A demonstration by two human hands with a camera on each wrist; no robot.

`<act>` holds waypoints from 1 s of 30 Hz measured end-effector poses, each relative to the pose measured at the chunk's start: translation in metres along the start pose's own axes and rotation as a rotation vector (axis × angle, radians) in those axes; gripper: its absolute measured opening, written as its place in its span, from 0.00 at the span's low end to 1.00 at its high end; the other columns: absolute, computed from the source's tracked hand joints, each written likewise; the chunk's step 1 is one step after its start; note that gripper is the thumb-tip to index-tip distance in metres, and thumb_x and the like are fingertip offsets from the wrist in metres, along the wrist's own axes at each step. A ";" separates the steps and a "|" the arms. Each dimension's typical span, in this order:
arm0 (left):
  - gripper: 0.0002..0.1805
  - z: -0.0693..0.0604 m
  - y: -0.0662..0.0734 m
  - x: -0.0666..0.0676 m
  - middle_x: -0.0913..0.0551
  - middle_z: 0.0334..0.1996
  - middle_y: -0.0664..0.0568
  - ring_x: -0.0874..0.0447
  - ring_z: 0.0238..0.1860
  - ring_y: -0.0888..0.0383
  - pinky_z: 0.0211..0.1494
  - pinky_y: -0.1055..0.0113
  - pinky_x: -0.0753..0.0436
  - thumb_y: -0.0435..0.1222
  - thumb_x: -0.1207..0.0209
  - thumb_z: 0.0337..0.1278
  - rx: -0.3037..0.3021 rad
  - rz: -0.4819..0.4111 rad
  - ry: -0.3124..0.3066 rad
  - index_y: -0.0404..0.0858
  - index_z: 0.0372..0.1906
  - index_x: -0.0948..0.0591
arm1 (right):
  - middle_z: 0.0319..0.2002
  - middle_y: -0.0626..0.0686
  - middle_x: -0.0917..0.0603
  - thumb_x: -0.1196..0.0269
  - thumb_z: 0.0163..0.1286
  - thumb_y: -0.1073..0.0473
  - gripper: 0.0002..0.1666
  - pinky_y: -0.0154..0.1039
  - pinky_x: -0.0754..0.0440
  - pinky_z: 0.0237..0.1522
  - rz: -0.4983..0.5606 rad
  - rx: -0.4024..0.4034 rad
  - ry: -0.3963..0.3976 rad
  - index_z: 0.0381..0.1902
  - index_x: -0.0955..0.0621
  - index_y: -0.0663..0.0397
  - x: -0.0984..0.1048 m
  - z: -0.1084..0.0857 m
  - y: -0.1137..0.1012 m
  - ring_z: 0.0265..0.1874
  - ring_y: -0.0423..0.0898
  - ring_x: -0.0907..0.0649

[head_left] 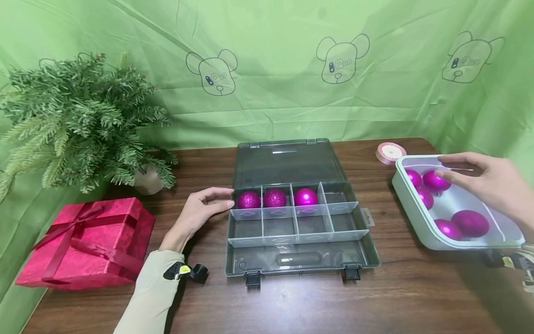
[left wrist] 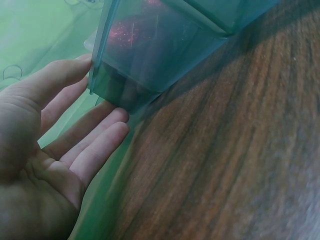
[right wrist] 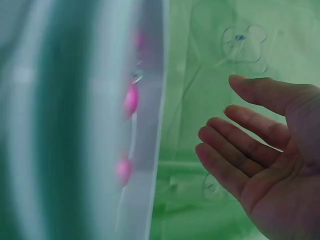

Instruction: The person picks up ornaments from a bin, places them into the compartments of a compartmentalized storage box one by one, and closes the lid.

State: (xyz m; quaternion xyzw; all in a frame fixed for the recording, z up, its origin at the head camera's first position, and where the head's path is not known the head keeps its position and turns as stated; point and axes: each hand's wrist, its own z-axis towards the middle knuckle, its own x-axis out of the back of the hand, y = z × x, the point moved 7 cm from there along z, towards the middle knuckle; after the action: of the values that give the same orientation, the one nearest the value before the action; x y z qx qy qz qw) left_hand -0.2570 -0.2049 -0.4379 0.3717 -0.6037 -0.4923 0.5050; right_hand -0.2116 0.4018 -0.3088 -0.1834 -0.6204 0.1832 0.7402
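A dark translucent compartment box [head_left: 302, 253] lies with its lid folded back. Its back row holds two glittery magenta baubles [head_left: 248, 200] and one shiny magenta bauble [head_left: 306, 196]; the far right back compartment has none. At the box's left side, my left hand [head_left: 196, 211] touches the wall and rim with fingertips, fingers fairly straight. Over the pale plastic tub [head_left: 410, 208] on the right, my right hand [head_left: 488, 178] hovers with fingers extended and nothing in them. Several magenta baubles [head_left: 470, 223], shiny and matte, lie in the tub.
A red gift box [head_left: 89, 241] with a ribbon sits at the left, below a small artificial fir tree [head_left: 92, 111]. Behind the tub lies a pink ribbon roll [head_left: 390, 152]. Green cloth [head_left: 275, 69] hangs around the wooden table [head_left: 288, 306].
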 end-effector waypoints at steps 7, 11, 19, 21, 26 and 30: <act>0.22 -0.001 -0.001 0.000 0.11 0.56 0.49 0.10 0.51 0.56 0.52 0.69 0.15 0.41 0.23 0.61 0.009 0.005 -0.001 0.41 0.60 0.12 | 0.53 0.72 0.15 0.28 0.74 0.47 0.30 0.37 0.32 0.39 -0.019 -0.039 0.004 0.65 0.18 0.59 -0.010 0.001 0.026 0.43 0.25 0.21; 0.23 -0.001 -0.001 0.000 0.11 0.56 0.49 0.10 0.51 0.56 0.52 0.69 0.15 0.41 0.23 0.61 0.010 0.002 0.000 0.41 0.60 0.12 | 0.59 0.78 0.22 0.32 0.77 0.46 0.32 0.56 0.30 0.46 -0.054 -0.043 -0.036 0.67 0.22 0.63 -0.017 0.004 0.035 0.56 0.72 0.21; 0.23 0.000 0.000 0.000 0.11 0.57 0.49 0.10 0.51 0.56 0.52 0.68 0.15 0.40 0.23 0.61 0.008 -0.005 -0.003 0.41 0.60 0.12 | 0.58 0.83 0.23 0.31 0.76 0.46 0.33 0.62 0.29 0.40 -0.111 -0.032 -0.085 0.67 0.21 0.62 -0.030 0.010 0.053 0.53 0.85 0.25; 0.22 0.000 0.000 0.000 0.11 0.57 0.49 0.10 0.51 0.56 0.52 0.68 0.15 0.40 0.23 0.61 0.009 -0.002 -0.003 0.41 0.60 0.12 | 0.58 0.83 0.24 0.30 0.75 0.46 0.34 0.61 0.29 0.40 -0.123 -0.026 -0.095 0.68 0.21 0.63 -0.033 0.012 0.057 0.53 0.86 0.25; 0.22 0.000 0.000 0.000 0.11 0.57 0.50 0.10 0.52 0.55 0.53 0.68 0.15 0.41 0.23 0.62 0.010 0.005 -0.003 0.42 0.60 0.12 | 0.59 0.86 0.27 0.29 0.73 0.46 0.39 0.72 0.28 0.43 -0.161 -0.011 -0.128 0.71 0.25 0.66 -0.039 0.014 0.065 0.53 0.88 0.27; 0.22 0.000 0.000 0.000 0.11 0.57 0.50 0.10 0.52 0.55 0.52 0.68 0.15 0.41 0.23 0.62 0.009 0.007 0.000 0.42 0.60 0.12 | 0.58 0.84 0.25 0.28 0.73 0.50 0.37 0.76 0.30 0.46 -0.163 0.000 -0.129 0.69 0.25 0.68 -0.040 0.014 0.062 0.54 0.87 0.28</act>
State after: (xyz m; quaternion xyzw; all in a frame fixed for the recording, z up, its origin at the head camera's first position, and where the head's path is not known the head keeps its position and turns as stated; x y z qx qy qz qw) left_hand -0.2574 -0.2051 -0.4380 0.3717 -0.6072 -0.4878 0.5052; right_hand -0.2346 0.4367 -0.3713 -0.1203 -0.6795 0.1339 0.7113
